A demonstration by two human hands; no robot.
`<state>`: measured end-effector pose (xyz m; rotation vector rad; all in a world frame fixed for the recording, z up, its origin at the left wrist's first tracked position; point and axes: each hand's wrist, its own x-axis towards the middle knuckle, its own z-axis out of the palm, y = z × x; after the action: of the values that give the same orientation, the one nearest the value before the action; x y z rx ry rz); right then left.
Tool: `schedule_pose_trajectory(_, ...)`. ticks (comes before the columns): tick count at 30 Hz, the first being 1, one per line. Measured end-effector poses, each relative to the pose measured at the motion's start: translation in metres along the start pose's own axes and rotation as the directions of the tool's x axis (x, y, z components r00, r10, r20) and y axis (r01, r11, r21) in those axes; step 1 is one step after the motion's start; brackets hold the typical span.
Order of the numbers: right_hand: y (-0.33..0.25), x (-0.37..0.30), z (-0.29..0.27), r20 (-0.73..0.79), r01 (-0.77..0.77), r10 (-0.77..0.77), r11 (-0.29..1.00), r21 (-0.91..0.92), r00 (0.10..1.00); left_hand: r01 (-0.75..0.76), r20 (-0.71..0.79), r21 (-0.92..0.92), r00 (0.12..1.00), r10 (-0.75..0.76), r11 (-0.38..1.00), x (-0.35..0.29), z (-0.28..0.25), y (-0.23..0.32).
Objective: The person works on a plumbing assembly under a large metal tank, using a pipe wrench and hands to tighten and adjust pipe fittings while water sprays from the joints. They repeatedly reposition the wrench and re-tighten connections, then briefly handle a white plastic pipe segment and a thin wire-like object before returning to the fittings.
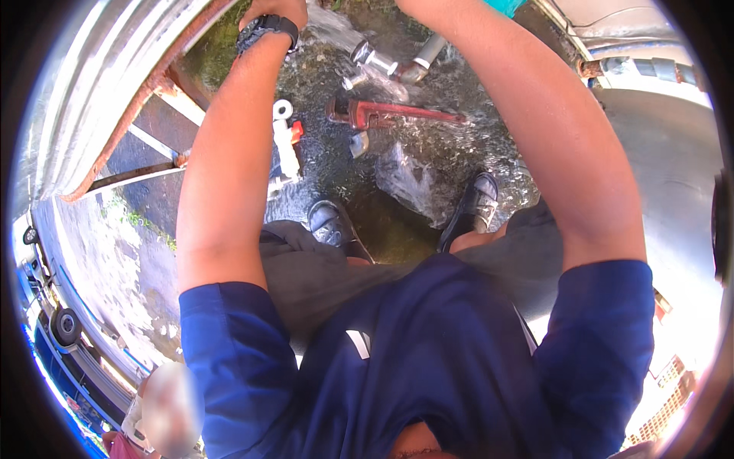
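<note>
1. The left hand is cut off by the upper border of the view, a dark watch on its wrist; I cannot tell whether its fingers are apart or closed on something.
2. The right hand is out of view beyond the same border, so its state cannot be told either.
3. Between the forearms, near the far edge of the wet ground, lie a shiny metal pipe fitting and a grey pipe with an elbow; water runs around them.
4. These parts look rigid and probably slippery; the fitting's outer body and the pipe's straight length seem the surest holds.
5. A red pipe wrench lies crosswise nearer the shoes, its head to the left. It is likely heavy and head-weighted, best taken by the handle close to the head.
6. Toward the ground's left edge, by the rusted frame, is a white plastic valve with a red handle, likely light; grip its body.
</note>
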<state>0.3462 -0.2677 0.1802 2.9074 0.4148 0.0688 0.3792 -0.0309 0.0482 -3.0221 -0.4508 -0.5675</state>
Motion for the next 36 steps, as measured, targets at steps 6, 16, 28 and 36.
schedule_pose_trajectory(6, 0.013, -0.005, 0.001, -0.033, 0.099, -0.099, 0.995, -0.025, 0.995, -0.014, 0.171, -0.140, 0.985, 0.038, 0.990, -0.017, -0.069, 0.003)
schedule_pose_trajectory(16, 0.059, 0.038, 0.008, -0.008, 0.114, -0.115, 0.991, -0.063, 0.993, -0.159, 0.179, -0.123, 0.967, 0.180, 0.980, -0.016, -0.071, -0.009)
schedule_pose_trajectory(28, 0.088, 0.129, 0.038, -0.067, 0.193, -0.202, 0.974, -0.121, 0.977, -0.060, 0.245, -0.125, 0.965, 0.090, 0.990, -0.016, -0.077, -0.010)
schedule_pose_trajectory(36, 0.083, 0.190, 0.065, 0.015, 0.302, -0.304, 0.939, -0.163, 0.953, -0.032, 0.193, -0.105, 0.980, 0.052, 0.994, -0.010, -0.067, -0.009)
